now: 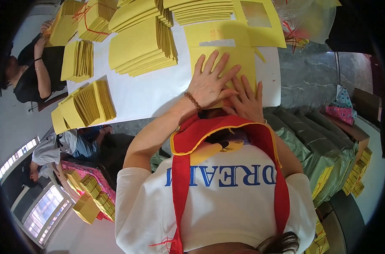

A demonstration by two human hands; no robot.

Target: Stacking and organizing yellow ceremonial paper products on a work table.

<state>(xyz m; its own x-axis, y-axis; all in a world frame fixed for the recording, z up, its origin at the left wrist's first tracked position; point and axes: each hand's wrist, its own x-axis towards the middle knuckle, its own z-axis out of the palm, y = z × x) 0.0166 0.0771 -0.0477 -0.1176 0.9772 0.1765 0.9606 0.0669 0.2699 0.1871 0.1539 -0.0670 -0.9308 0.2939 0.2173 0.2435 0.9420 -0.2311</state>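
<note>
A flat yellow paper piece [239, 48], which looks like an envelope or paper bag, lies at the near edge of the white table. My left hand [208, 86] presses flat on it with fingers spread, a brown bead bracelet at its wrist. My right hand [248, 103] lies beside it at the table edge, fingers stretched out, and the left thumb reaches over to it. Above the fingertips a pale whitish strip [217, 42] crosses the paper. A narrow yellow strip [259, 55] sits just to the right. Farther back is a yellow sheet with a greyish rectangle [258, 15].
Folded yellow stacks [137, 46] cover the white table's [137, 99] back and left; one bundle [95, 21] is tied with red string. Another person's arm [41, 74] is at the far left, others sit below. Green plastic-wrapped bundles [323, 148] stand at the right.
</note>
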